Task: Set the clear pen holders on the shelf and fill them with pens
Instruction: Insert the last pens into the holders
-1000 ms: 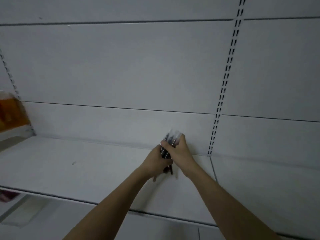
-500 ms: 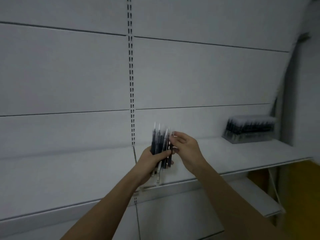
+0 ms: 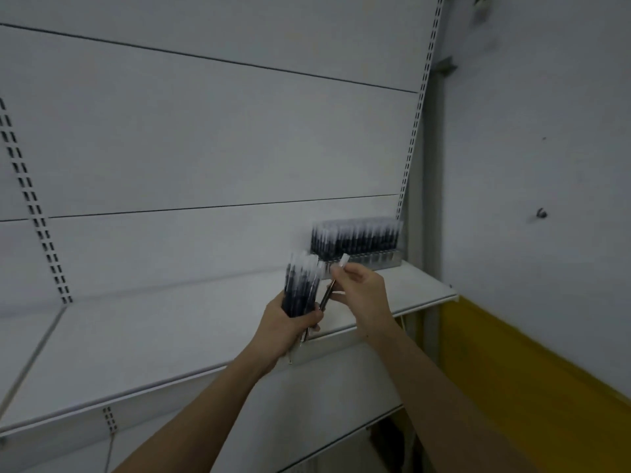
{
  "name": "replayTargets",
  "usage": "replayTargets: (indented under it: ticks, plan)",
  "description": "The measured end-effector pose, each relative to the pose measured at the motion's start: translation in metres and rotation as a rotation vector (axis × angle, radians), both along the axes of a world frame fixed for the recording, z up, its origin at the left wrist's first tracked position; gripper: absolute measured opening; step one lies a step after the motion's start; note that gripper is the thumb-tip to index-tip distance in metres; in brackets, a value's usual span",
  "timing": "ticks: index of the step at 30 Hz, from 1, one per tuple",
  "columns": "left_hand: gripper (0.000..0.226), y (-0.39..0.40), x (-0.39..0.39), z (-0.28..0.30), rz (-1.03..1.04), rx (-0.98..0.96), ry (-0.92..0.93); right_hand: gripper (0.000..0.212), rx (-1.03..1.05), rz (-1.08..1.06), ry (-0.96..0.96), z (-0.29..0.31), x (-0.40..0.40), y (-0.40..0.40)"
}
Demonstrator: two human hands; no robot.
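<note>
My left hand grips a bundle of dark pens with clear caps, held upright above the front edge of the white shelf. My right hand pinches a single pen, tilted and drawn partly away from the bundle. At the far right end of the shelf, against the back panel, stands a clear pen holder packed with several dark pens.
A slotted upright marks the shelf unit's right end, with a grey wall and a yellow band beyond. Another slotted upright is at the left. A lower shelf shows beneath.
The view has swung to the right, bringing the filled holder closer. My right hand has pulled one pen out from the bundle that my left hand holds.
</note>
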State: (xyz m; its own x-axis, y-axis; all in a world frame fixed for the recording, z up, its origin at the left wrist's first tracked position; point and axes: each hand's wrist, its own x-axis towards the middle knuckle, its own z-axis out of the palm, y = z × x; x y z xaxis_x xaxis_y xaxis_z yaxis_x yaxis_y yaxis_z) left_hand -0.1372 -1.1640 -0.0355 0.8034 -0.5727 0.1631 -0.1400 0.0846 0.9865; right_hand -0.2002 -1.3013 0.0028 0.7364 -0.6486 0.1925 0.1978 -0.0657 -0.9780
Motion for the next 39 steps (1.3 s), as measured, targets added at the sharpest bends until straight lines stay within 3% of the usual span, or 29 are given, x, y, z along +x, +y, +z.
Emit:
replayTargets:
  ticks: [5, 8, 15, 19, 24, 29, 33, 39]
  plan:
    - [0.025, -0.052, 0.023, -0.002, 0.05, 0.026, -0.056, 0.014, -0.074, -0.036, 0.003, -0.006, 0.025, -0.055]
    - [0.024, -0.079, 0.048, -0.009, 0.08, 0.05, -0.066, 0.003, -0.1, -0.021, -0.002, -0.009, 0.05, -0.083]
    - [0.021, -0.121, 0.108, -0.032, 0.21, -0.002, 0.068, 0.018, -0.226, -0.161, -0.094, 0.012, 0.111, -0.169]
    - [0.017, -0.136, 0.128, -0.04, 0.219, -0.069, 0.139, 0.017, -0.394, -0.099, -0.042, 0.004, 0.151, -0.19]
    - [0.019, -0.154, 0.129, -0.048, 0.2, -0.124, 0.283, 0.017, -0.424, 0.001, -0.061, -0.013, 0.18, -0.213]
    - [0.02, -0.174, 0.11, -0.051, 0.307, -0.243, 0.396, 0.016, -0.418, 0.15, -0.055, -0.012, 0.19, -0.229]
    - [0.02, -0.189, 0.1, -0.051, 0.414, -0.29, 0.408, 0.014, -0.572, 0.287, 0.037, -0.017, 0.194, -0.226]
    - [0.02, -0.186, 0.1, -0.048, 0.449, -0.257, 0.364, 0.013, -0.634, 0.28, 0.043, -0.027, 0.2, -0.22]
